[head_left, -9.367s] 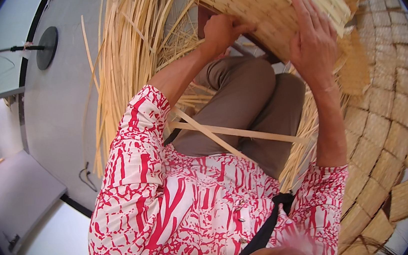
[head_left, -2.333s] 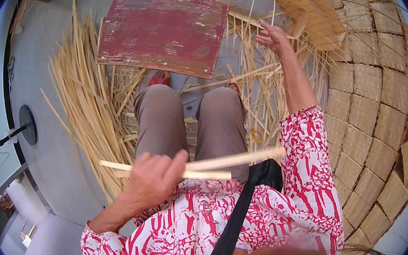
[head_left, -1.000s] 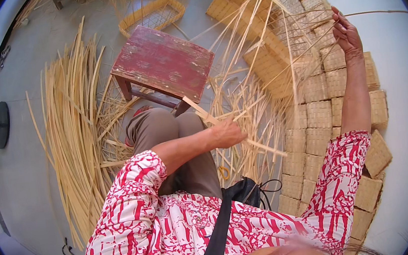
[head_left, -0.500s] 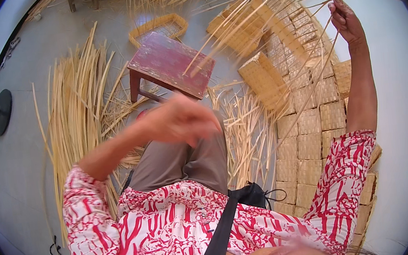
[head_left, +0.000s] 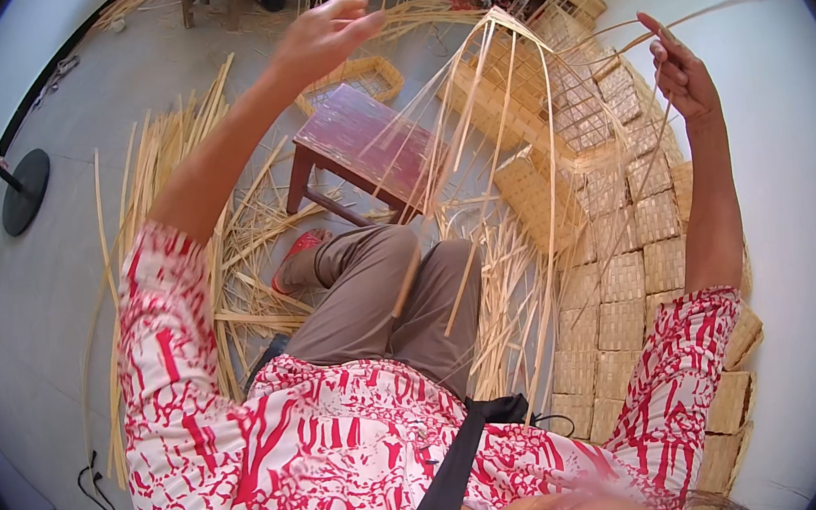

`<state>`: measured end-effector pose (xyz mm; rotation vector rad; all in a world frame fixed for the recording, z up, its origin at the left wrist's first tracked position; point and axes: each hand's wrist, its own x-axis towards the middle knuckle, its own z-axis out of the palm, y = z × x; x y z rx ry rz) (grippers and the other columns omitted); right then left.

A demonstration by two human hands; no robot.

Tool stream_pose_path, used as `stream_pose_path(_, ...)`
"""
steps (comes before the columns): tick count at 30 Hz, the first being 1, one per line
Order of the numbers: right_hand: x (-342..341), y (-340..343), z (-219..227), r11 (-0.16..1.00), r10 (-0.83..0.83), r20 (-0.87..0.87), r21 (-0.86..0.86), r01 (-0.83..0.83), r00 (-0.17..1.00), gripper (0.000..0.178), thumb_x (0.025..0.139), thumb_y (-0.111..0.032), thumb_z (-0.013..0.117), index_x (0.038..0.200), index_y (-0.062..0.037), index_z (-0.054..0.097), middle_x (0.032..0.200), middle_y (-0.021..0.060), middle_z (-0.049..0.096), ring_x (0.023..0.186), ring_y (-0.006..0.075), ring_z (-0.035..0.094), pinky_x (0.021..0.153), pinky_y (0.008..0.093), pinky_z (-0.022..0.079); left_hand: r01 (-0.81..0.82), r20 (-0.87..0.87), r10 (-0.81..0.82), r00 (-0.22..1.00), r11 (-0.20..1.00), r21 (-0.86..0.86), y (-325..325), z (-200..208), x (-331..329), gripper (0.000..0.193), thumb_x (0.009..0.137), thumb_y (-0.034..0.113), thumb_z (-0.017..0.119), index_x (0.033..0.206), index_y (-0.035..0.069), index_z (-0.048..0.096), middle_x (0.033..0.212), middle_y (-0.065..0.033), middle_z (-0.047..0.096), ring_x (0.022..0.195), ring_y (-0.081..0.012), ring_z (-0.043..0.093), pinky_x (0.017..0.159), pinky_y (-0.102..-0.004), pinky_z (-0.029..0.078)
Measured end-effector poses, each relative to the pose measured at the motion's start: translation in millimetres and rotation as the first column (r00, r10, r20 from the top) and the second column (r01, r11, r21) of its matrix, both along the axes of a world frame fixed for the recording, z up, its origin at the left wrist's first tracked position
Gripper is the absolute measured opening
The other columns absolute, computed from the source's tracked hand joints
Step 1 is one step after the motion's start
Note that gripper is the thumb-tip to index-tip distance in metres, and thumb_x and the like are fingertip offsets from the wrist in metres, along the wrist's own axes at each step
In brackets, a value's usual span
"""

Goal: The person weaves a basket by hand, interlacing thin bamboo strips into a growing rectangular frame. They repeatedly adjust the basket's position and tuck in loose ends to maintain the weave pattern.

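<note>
My right hand [head_left: 684, 72], raised at the upper right, is closed on thin bamboo strips [head_left: 707, 11] that run out past its fingers. From beside it, a partly woven bamboo piece [head_left: 498, 18] spreads its loose strips [head_left: 547, 169] down over my knees and the stool. My left hand [head_left: 328, 37] is lifted at the upper middle, left of the woven piece. Its fingers are loosely bent with the thumb apart, and nothing shows in them.
A worn red wooden stool [head_left: 365, 144] stands before my knees. Loose bamboo strips [head_left: 148, 184] lie along the left floor. Stacked woven boxes [head_left: 621, 271] fill the right side by the wall. A shallow woven tray [head_left: 377, 72] lies behind the stool; a round black stand base [head_left: 27, 193] is far left.
My left hand has swung up and away from over my lap to the upper middle. The woven piece's strips now fan downward. My right hand has dropped slightly, still gripping strips.
</note>
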<state>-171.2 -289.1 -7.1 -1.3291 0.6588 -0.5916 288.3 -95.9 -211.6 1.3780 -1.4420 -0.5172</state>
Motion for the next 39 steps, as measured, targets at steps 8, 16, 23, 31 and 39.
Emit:
stream_pose_path(8,33,17,27,0.99,0.01,-0.062,-0.138,-0.019,0.998,0.047,0.112,-0.017,0.046,0.154,0.0011,0.038,0.082,0.0023,0.062,0.043,-0.001,0.031,0.036,0.0153,0.027,0.229,-0.206,-0.126,0.97,0.75,0.621,-105,-33,-137,0.136,0.081,0.074,0.072,0.161,-0.003,-0.006,0.159,-0.0354,0.028,0.145,-0.0427,0.04,0.119,-0.0478,0.041)
stream_pose_path(16,52,25,32,0.864,0.106,-0.332,-0.436,-0.252,0.937,0.047,0.111,-0.022,0.049,0.154,-0.0037,0.044,0.076,-0.0039,0.062,0.042,-0.0033,0.033,0.037,0.0124,0.027,0.166,-0.7,0.384,0.602,0.797,0.581,-167,-92,-351,0.08,0.098,0.058,0.048,0.155,0.006,0.029,0.148,-0.02,0.052,0.124,-0.0359,0.06,0.109,-0.046,0.046)
stream_pose_path(23,100,49,3,0.736,0.276,-0.68,-0.305,-0.605,0.679,0.038,0.11,-0.023,0.051,0.144,-0.0071,0.058,0.067,-0.0029,0.059,0.041,-0.0039,0.034,0.036,0.0129,0.028,0.204,-0.747,0.533,0.397,0.743,0.638,-155,-134,-495,0.083,0.097,0.058,0.052,0.154,0.002,0.029,0.138,-0.0236,0.058,0.11,-0.0346,0.067,0.086,-0.0482,0.06)
stream_pose_path(31,106,95,-39,0.666,0.194,-0.975,0.049,-0.745,0.11,0.023,0.105,-0.022,0.058,0.114,-0.0036,0.07,0.064,0.0013,0.062,0.047,0.0049,0.055,0.041,0.0221,0.038,0.415,-0.853,0.518,0.068,0.762,0.496,-83,-152,-501,0.094,0.091,0.067,0.059,0.154,0.004,0.03,0.138,-0.0243,0.055,0.114,-0.0348,0.064,0.088,-0.0508,0.06)
stream_pose_path(39,134,80,-69,0.446,-0.17,-0.976,-0.197,-0.873,0.134,0.023,0.099,-0.019,0.063,0.097,0.0032,0.069,0.069,0.0092,0.063,0.053,0.0163,0.058,0.054,0.0358,0.049,0.46,-0.905,0.396,-0.153,0.839,0.29,-72,-147,-399,0.106,0.084,0.076,0.066,0.155,0.006,0.031,0.137,-0.0249,0.053,0.117,-0.035,0.061,0.09,-0.0534,0.06)
